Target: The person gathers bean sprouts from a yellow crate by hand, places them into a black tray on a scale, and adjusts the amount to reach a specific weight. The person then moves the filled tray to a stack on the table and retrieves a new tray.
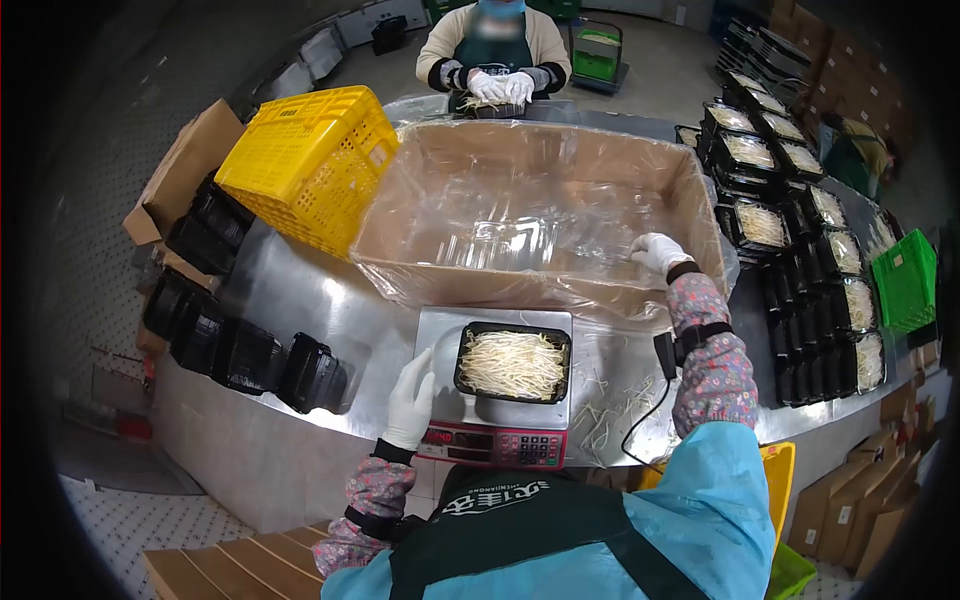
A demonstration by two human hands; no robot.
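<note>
A black tray of bean sprouts (512, 364) sits on the steel pan of a weighing scale (492, 447) with a red front and a lit display. My left hand (408, 402), in a white glove, is at the scale's left edge with its fingers stretched out, holding nothing. My right hand (657, 253), also gloved, reaches over the right side of a large cardboard box (450, 277) lined with clear plastic. Its fingers are bent together, and anything between them is too small to make out. Loose sprouts (610, 412) lie on the table right of the scale.
Yellow crate (310, 165) stands left of the box. Stacked empty black trays (250, 355) line the left edge. Filled sprout trays (760, 225) are piled at the right, near a green basket (905, 280). Across the table, a co-worker's gloved hands (500, 88) rest on another tray.
</note>
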